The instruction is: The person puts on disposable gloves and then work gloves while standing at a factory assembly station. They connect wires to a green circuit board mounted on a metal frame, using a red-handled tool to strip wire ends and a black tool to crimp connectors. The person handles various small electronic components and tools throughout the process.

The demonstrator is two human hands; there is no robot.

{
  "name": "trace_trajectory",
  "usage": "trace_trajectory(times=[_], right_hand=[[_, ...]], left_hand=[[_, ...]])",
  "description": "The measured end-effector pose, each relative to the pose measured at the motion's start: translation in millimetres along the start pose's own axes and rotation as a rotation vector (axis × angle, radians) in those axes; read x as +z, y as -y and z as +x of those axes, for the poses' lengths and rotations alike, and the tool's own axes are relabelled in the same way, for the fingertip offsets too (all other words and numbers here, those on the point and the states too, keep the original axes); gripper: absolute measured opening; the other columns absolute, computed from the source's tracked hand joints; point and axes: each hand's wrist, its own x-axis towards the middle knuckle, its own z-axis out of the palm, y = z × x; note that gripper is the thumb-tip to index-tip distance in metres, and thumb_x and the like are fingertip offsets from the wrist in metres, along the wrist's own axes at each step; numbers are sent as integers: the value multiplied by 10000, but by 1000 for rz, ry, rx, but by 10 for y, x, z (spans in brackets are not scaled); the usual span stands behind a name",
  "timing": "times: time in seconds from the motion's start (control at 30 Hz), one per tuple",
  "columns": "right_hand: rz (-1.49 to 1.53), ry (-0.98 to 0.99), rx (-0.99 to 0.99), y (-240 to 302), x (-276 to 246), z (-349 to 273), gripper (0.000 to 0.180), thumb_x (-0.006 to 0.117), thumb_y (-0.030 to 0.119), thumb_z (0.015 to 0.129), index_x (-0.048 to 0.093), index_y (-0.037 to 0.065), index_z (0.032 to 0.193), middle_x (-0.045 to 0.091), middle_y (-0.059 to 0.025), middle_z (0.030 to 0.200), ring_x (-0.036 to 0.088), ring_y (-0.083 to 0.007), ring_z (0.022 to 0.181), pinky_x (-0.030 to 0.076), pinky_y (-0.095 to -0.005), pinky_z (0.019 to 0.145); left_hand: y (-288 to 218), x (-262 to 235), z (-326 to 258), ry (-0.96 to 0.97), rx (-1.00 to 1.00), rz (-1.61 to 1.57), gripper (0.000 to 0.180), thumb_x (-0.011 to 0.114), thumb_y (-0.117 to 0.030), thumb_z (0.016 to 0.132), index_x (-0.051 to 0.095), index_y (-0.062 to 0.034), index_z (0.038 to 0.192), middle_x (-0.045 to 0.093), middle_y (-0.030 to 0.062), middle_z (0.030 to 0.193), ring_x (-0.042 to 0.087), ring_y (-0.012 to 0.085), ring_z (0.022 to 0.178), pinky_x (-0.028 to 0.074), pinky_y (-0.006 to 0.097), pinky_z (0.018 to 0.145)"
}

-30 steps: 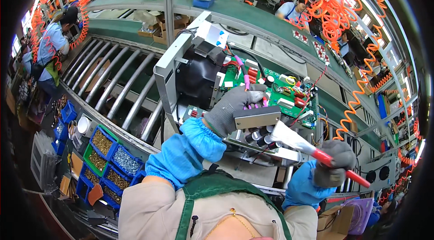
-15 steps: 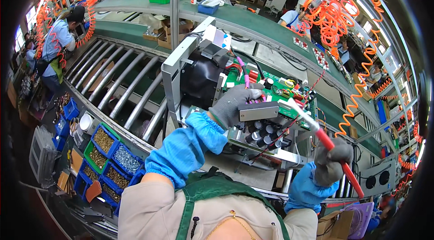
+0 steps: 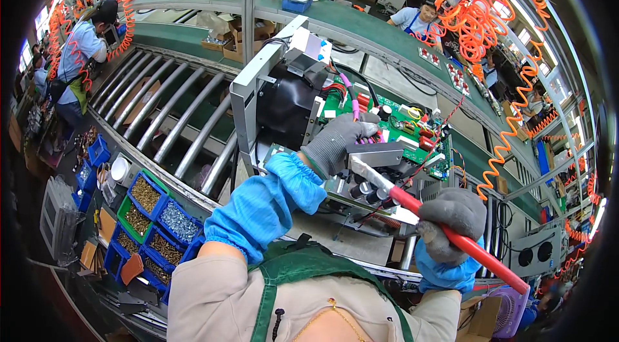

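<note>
My left hand (image 3: 338, 142), in a grey glove, is closed round a purple-sleeved cable (image 3: 354, 107) above a green circuit board (image 3: 412, 129). Pink parts of the cable show under its fingers. Just below these fingers lies a grey metal bracket (image 3: 382, 154). My right hand (image 3: 448, 223), also gloved, is wrapped round the handle of a red-handled brush (image 3: 487, 255). Its pale tip reaches left to the bracket's lower edge; whether it touches cannot be told. Large black capacitors (image 3: 369, 194) sit beneath the tip. The board belongs to a metal-framed machine (image 3: 247, 94).
Roller conveyor (image 3: 171, 116) runs off to the left. Blue and green bins (image 3: 155, 216) of screws stand at the lower left. A green bench (image 3: 361, 23) crosses behind, with co-workers beyond it. Orange coiled hoses (image 3: 503, 13) hang at the right, above a purple fan (image 3: 509, 310).
My right hand has moved left and slightly down, bringing the brush tip from over the board to beside the bracket. My left hand stays almost in place on the cable.
</note>
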Motion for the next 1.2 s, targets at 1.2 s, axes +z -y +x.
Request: trace_trajectory(times=[1.2], right_hand=[[-105,-94,-149,72,0,-174,176,711,108,555,621,111,707,461,11,479,435,-151,370,339,-293,378]], left_hand=[[28,-76,-46,-78,-3,60,353,541,-105,889,531,-11,1228,622,83,987,622,154,839,531,304,740]])
